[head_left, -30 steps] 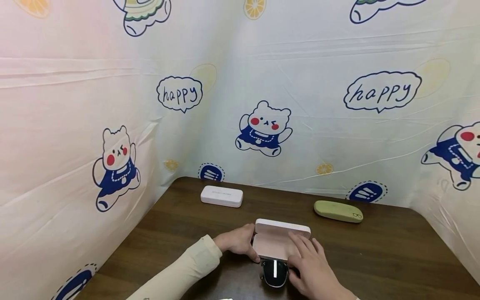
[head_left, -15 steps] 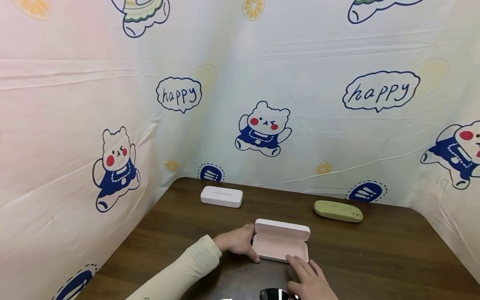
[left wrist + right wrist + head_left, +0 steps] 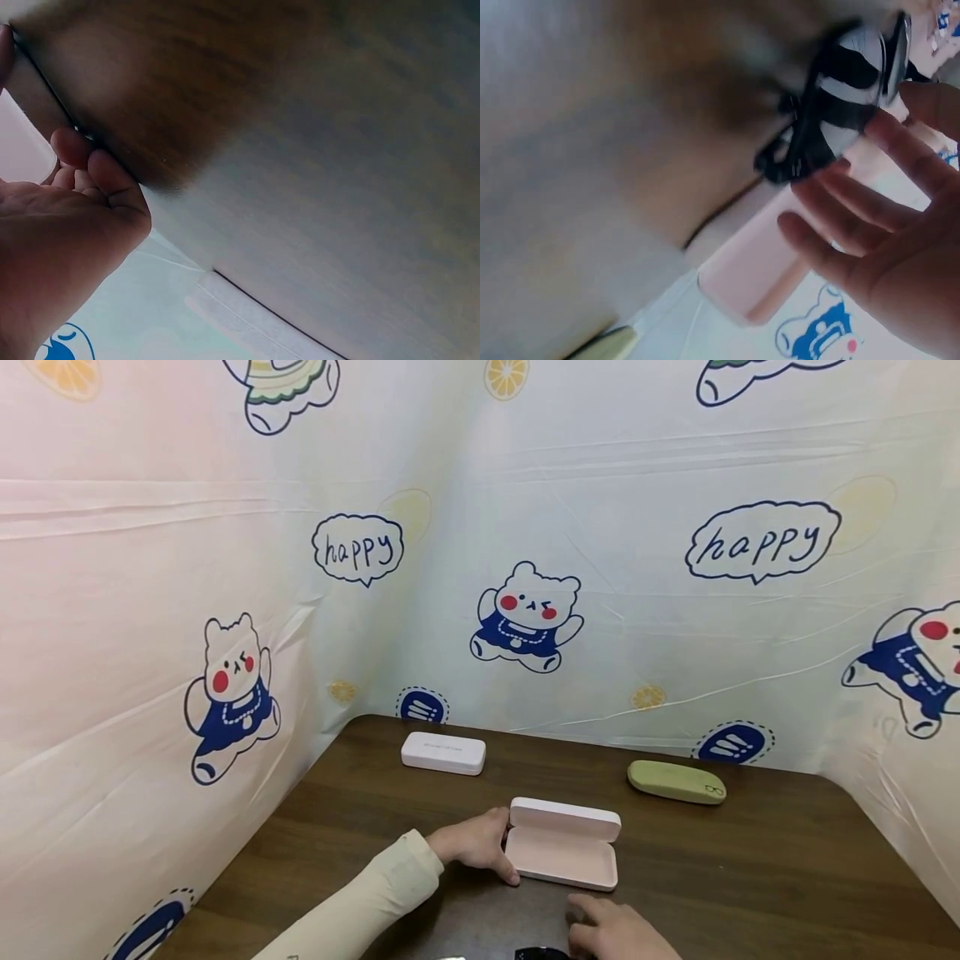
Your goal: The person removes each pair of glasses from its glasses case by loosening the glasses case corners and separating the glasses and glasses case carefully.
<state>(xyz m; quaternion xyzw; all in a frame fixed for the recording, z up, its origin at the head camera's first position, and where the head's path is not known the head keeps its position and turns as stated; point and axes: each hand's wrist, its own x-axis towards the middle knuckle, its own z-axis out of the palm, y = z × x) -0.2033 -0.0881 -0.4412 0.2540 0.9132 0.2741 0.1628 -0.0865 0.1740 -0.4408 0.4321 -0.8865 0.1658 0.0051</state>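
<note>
An open glasses case (image 3: pixel 562 856) with a white shell and pale pink lining lies mid-table, lid tilted up at the back and nothing inside it. My left hand (image 3: pixel 472 843) grips its left end, thumb at the front corner and fingers behind. Close to the bottom edge of the head view, my right hand (image 3: pixel 618 931) pinches folded dark sunglasses (image 3: pixel 840 105) between thumb and fingertips. Only their top (image 3: pixel 542 953) shows in the head view. The right wrist view has the lenses and frame, with the pink case (image 3: pixel 750 270) beyond.
A white glasses case (image 3: pixel 444 753), closed, stands at the back left of the dark wooden table (image 3: pixel 765 877). At the back right lies a closed green glasses case (image 3: pixel 677 782). Printed cloth (image 3: pixel 637 627) hangs behind and at both sides.
The right hand has drawn back from the open case toward the bottom edge, bringing the sunglasses with it and uncovering the case's right half. The left hand and the case have stayed put.
</note>
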